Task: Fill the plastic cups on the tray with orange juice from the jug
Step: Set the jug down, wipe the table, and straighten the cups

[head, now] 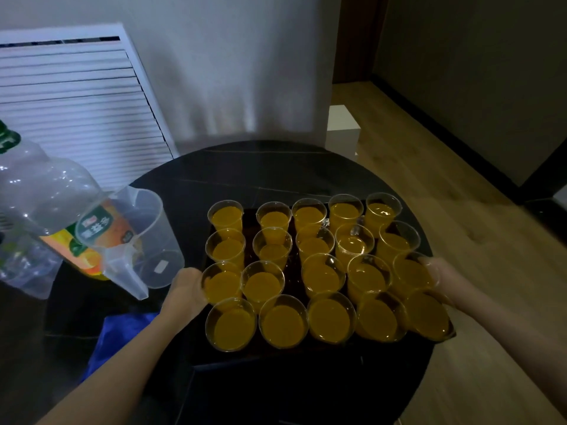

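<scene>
A dark tray sits on the round black counter, carrying clear plastic cups in four rows of five, each holding orange juice. The cups cover nearly all of the tray, so only its near edge and slivers between cups show.

The left hand is at the tray's left side, fingers curled at its edge beside the third-row cup; the fingertips are hidden behind that cup and the tray rim, so the exact grip is hard to make out. The right hand is at the tray's right side, seen partly through the clear cups in front of it, its fingers curled toward the edge. The two hands are well apart, one on each side of the tray.

The clear jug stands on the counter left of the tray, apart from it, with no juice visible inside. Left of the jug are clear plastic bottles, cut off by the frame's left edge, one with an orange and green label. A blue cloth lies near the left forearm, partly covered by it.
</scene>
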